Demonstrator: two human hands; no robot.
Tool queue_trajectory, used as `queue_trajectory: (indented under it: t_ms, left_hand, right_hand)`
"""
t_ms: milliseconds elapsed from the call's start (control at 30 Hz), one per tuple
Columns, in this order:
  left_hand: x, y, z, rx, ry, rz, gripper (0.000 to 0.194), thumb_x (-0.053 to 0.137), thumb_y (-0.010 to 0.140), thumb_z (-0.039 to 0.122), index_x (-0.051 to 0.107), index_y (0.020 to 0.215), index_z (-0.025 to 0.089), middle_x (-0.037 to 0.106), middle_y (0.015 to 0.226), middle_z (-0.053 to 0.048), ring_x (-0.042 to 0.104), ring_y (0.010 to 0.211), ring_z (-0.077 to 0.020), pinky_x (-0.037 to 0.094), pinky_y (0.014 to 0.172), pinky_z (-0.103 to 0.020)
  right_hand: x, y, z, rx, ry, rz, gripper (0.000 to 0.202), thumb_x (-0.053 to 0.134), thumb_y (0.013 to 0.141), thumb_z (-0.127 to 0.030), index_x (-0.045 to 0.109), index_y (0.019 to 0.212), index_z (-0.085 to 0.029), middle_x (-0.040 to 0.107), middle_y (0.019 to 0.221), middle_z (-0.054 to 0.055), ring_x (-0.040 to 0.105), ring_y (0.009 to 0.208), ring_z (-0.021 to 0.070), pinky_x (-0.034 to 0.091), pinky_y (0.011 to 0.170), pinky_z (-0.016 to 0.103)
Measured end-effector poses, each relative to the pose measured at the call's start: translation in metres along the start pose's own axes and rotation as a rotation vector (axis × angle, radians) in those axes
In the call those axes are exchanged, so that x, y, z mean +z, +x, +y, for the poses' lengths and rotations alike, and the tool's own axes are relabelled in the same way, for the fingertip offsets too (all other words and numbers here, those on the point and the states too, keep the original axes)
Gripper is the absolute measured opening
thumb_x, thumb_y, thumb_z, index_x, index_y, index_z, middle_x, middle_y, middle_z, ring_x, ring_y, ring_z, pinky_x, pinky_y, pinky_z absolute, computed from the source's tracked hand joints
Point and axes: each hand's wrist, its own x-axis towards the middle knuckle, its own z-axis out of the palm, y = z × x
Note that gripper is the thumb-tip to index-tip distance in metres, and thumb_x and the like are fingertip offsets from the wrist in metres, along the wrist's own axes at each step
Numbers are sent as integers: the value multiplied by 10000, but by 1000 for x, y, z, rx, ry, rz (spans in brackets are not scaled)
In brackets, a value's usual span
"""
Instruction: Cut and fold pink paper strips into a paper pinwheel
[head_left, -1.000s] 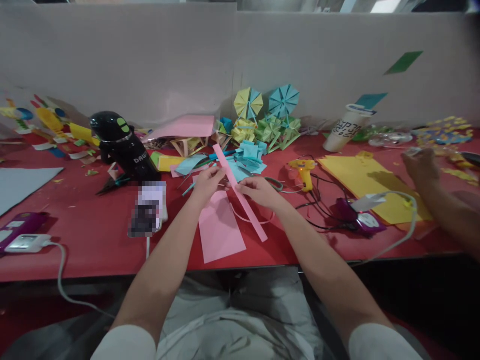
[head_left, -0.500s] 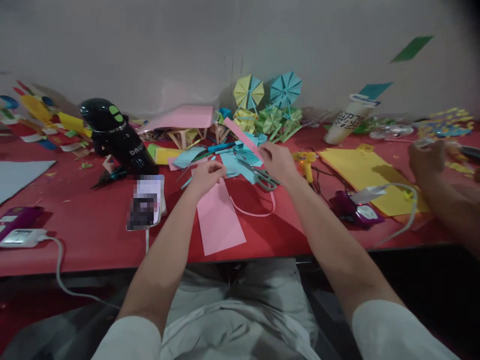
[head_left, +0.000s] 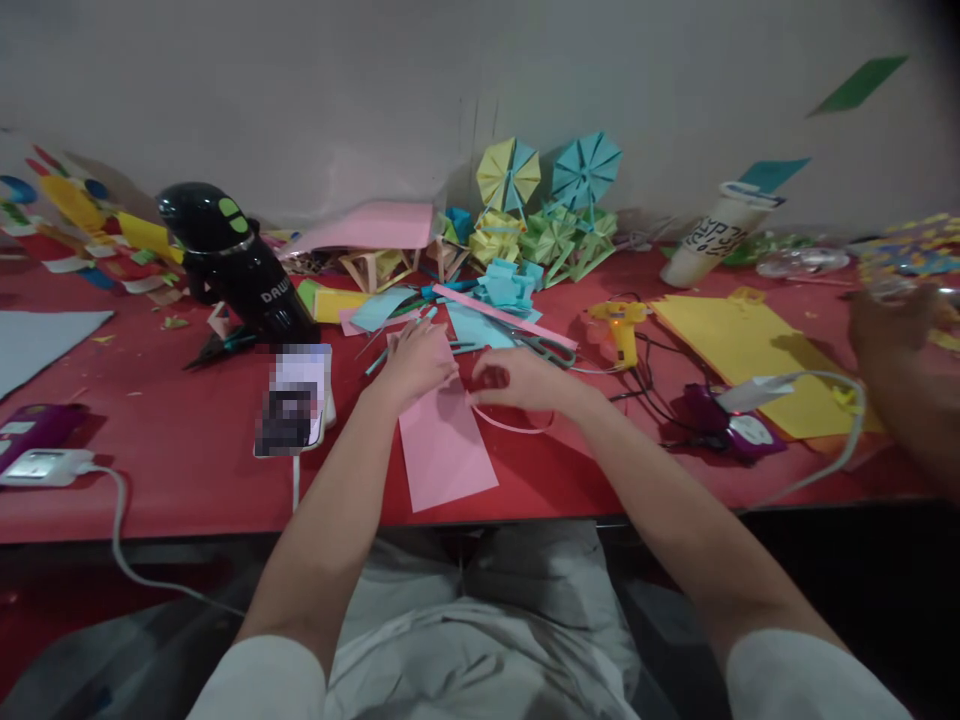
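Note:
My left hand (head_left: 421, 362) is closed, its fingertips around the end of a thin pink paper strip (head_left: 517, 430). Beneath it lies a pink paper sheet (head_left: 450, 460), partly hidden by the fingers. Just to the right, my right hand (head_left: 521, 380) has its finger and thumb curled together at the same strip, close to the left fingertips. The rest of the strip curves in a loop under the right hand. A wider pink strip (head_left: 510, 318) rests across the grey-handled scissors (head_left: 546, 347) and pieces of blue paper (head_left: 469, 325).
A black bottle (head_left: 232, 260) and a phone (head_left: 294, 400) stand left. Right are a yellow glue gun (head_left: 621, 325), yellow sheets (head_left: 742, 350), a purple power socket (head_left: 739, 425) and a cup (head_left: 712, 235). Folded-paper models (head_left: 544, 220) line the wall. Another person's hand (head_left: 889, 340) is far right.
My right hand has let go of the wider pink strip, now lying across the scissors, and come down toward my left hand at the thin strip. My left hand has moved slightly.

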Motion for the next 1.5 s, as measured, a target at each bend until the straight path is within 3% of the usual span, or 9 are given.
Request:
queue_trajectory:
  t_ms: [300, 467, 667, 867, 1033, 1133, 1233, 1400, 1500]
  left_hand:
    - [1, -1, -1, -9, 53, -64, 826, 776, 702, 347, 445, 1450, 239, 305, 1613, -132, 118, 1526, -365, 103, 1215, -588]
    - [-4, -4, 3, -22, 149, -130, 826, 719, 765, 415, 368, 1490, 230, 240, 1639, -124, 81, 1537, -324, 120, 1217, -576]
    - [-9, -8, 8, -26, 159, -162, 742, 687, 819, 400, 384, 1482, 260, 231, 1646, -85, 80, 1535, -340, 85, 1210, -622]
    - [-3, -7, 0, -4, 180, -143, 614, 668, 833, 443, 503, 1389, 241, 337, 1601, -121, 188, 1509, -371, 84, 1186, -664]
    - [2, -4, -5, 27, 196, -112, 555, 686, 819, 452, 567, 1322, 248, 446, 1533, -129, 235, 1498, -361, 77, 1174, -690]
    - [3, -3, -6, 41, 196, -66, 555, 690, 812, 442, 574, 1321, 254, 466, 1518, -120, 275, 1480, -371, 79, 1159, -717]
    - [3, -3, -6, 52, 165, -13, 550, 710, 793, 413, 592, 1310, 265, 507, 1479, -108, 366, 1430, -370, 79, 1160, -716]
    - [3, -2, -2, 74, 82, 73, 353, 718, 778, 284, 695, 1130, 281, 666, 1266, -63, 548, 1267, -313, 99, 1195, -640]
    - [0, -2, 2, 131, 56, 118, 206, 690, 786, 244, 726, 989, 251, 715, 1144, -51, 608, 1160, -269, 288, 1162, -511]
  right_hand:
    - [-15, -38, -14, 185, 65, -315, 65, 601, 785, -176, 655, 754, -191, 660, 697, 19, 532, 588, 126, 371, 569, 252]
    - [-24, -29, -9, 163, 329, -277, 146, 629, 826, -329, 603, 824, -186, 592, 680, -12, 509, 585, 109, 401, 551, 235]
    - [-58, 1, 8, 142, 810, 338, 312, 688, 807, -486, 501, 828, -238, 603, 743, -23, 506, 513, 96, 392, 473, 248]
    - [-102, 31, 18, -119, 557, 1271, 290, 650, 813, -492, 443, 818, -290, 580, 759, -26, 628, 693, 172, 532, 743, 397]
    - [-126, 30, 24, -92, 38, 1249, 151, 538, 906, -473, 499, 810, -363, 620, 881, 4, 621, 850, 236, 512, 829, 449]
    - [-122, 33, 37, 163, -149, 991, 92, 536, 877, -341, 530, 805, -284, 648, 893, 44, 604, 840, 230, 497, 821, 438]
    - [-104, 34, 50, 355, -218, 622, 82, 592, 795, -192, 573, 718, -211, 674, 806, 75, 589, 772, 204, 475, 839, 417]
    - [-61, 24, 48, 317, -178, 526, 86, 586, 817, -231, 635, 754, -198, 702, 809, 71, 608, 733, 199, 471, 758, 364]
    - [-35, 17, 36, 182, -56, 470, 206, 584, 847, -364, 640, 758, -187, 702, 802, 65, 612, 712, 190, 472, 711, 340]
